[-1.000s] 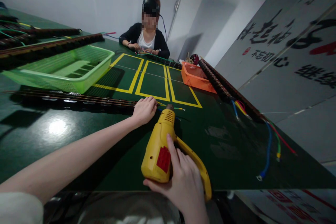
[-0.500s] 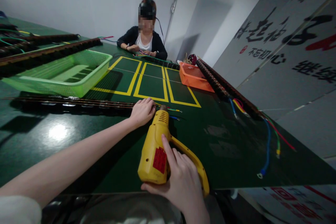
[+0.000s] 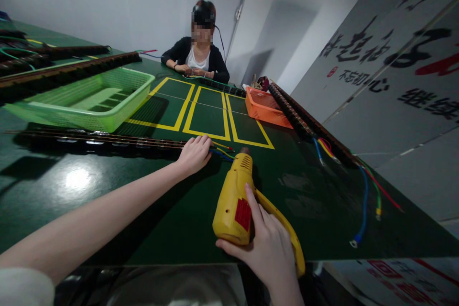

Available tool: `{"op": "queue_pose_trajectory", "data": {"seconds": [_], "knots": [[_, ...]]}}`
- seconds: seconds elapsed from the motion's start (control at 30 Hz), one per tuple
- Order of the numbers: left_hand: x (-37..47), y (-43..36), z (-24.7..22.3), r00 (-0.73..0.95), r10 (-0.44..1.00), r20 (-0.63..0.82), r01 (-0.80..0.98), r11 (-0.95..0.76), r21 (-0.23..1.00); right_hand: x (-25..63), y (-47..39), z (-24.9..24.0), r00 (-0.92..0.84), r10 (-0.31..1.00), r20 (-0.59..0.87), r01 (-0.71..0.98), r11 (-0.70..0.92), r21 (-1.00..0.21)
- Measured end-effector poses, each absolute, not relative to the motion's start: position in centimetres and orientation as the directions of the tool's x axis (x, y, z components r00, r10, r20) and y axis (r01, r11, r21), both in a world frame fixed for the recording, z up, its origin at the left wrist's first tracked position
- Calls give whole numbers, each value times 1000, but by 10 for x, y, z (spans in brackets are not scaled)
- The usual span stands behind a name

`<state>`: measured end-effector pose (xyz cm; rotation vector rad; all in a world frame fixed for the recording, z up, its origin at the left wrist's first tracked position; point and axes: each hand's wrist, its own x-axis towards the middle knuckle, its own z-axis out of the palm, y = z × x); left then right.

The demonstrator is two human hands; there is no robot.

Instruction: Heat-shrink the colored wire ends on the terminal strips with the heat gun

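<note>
A yellow heat gun [image 3: 233,201] with a red label is gripped in my right hand [image 3: 268,241], its nozzle pointing away from me. Colored wires [image 3: 223,152] stick out to the right of my left hand [image 3: 195,154], and the nozzle partly covers their ends. My left hand is closed over the right end of a long dark wire harness [image 3: 107,141] lying on the green table [image 3: 150,229]. Its fingertips are partly hidden, but they wrap round the wires there.
A green basket [image 3: 118,114] stands at the left with a long dark bar [image 3: 71,71] across it. An orange basket [image 3: 263,111] sits at the right, beside more harnesses [image 3: 308,129] with lugged wire ends. Across the table sits a person [image 3: 199,57].
The heat gun has moved to the right in my right hand, uncovering more of the wires near my left hand. My left hand has stayed in nearly the same place.
</note>
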<state>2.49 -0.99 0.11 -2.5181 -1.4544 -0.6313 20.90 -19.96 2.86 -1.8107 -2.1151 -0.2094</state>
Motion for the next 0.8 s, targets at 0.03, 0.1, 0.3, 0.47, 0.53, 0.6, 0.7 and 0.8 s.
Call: {"op": "queue_pose_trajectory", "data": {"seconds": [0.03,0.1,0.3,0.47,0.53,0.6,0.7,0.8], "knots": [[25,-10,1,433,789,436,857,-510,71,208,-200,28,-131,923,362,978,179,-104],[25,-10,1,427,792,435,858,-508,82,205,-201,26,-141,920,366,976,190,-102],[25,-12,4,432,785,444,855,-513,75,185,-207,24,-165,923,348,963,227,-145],[23,-16,6,456,766,453,842,-536,61,174,-210,29,-130,941,311,955,203,-215],[21,-17,6,475,745,469,822,-566,66,175,-209,33,-125,953,277,951,195,-240],[20,-18,6,487,727,484,807,-587,70,176,-209,36,-136,960,245,945,200,-260],[18,-19,5,489,720,492,799,-596,78,179,-208,37,-145,966,212,937,203,-284],[18,-18,5,488,729,480,793,-600,107,179,-207,35,-141,971,195,928,198,-314]]}}
